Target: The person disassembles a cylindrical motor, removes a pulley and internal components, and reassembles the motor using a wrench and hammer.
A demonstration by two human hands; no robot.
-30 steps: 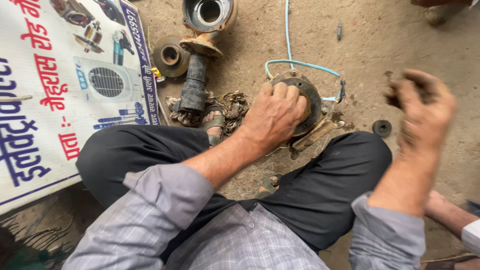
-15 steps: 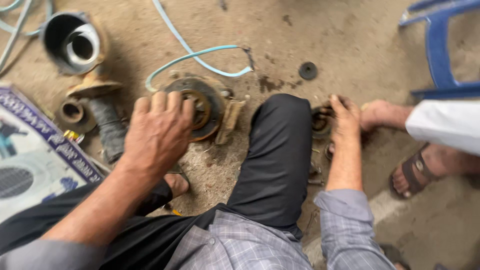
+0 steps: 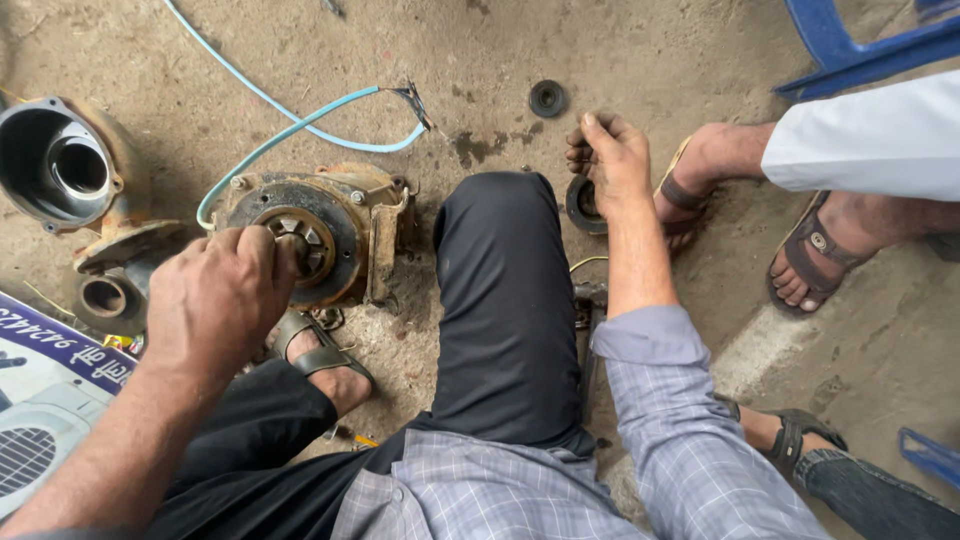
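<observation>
While you sit on the dirt floor (image 3: 640, 60), your left hand (image 3: 215, 300) rests fingertips-down on the rusty motor (image 3: 330, 225), not clamped. Right of the motor, beyond your knee (image 3: 500, 260), your right hand (image 3: 615, 160) grips a dark ring (image 3: 580, 205). A small disc (image 3: 547, 98) lies above it.

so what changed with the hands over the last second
The right hand came down from mid-air to the floor beside the knee and now grips a dark ring-shaped part. The left hand stayed on the rusty pump housing, which has not moved.
</observation>
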